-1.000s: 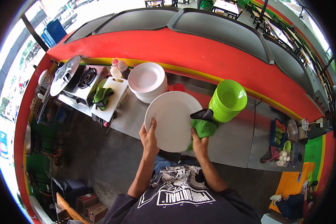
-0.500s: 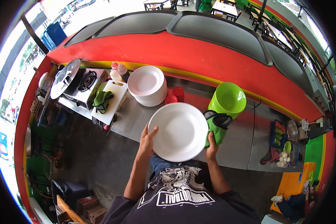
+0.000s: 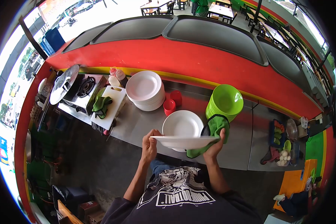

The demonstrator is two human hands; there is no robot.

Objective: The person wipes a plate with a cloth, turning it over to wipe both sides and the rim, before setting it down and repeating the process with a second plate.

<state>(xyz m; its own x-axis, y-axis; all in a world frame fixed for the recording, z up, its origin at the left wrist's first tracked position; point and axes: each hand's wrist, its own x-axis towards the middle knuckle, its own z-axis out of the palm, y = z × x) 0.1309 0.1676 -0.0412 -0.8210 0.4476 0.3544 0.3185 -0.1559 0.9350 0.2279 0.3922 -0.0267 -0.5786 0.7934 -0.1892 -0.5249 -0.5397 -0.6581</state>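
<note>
A white plate (image 3: 181, 142), tilted nearly edge-on to me, spans the gap between my hands. My left hand (image 3: 149, 146) grips its left edge with the fingers bent around the rim. A green cloth (image 3: 217, 127) with a dark border is in my right hand (image 3: 214, 148), pressed to the plate's right edge and draped past it. Just beyond, another white plate (image 3: 183, 122) rests on the steel counter (image 3: 136, 128), partly hidden by the held one. Two red cups (image 3: 169, 107) stand behind it.
A tall stack of white plates (image 3: 145, 91) is at the back left, green bowls (image 3: 224, 102) at the back right. Farther left are a cutting board (image 3: 114, 100) with a green cloth and a gas stove (image 3: 86, 87). A red ledge (image 3: 168, 56) carries black trays.
The plate has tipped from facing me to nearly edge-on, uncovering the plate behind it. My right hand and the cloth have shifted slightly right along its edge.
</note>
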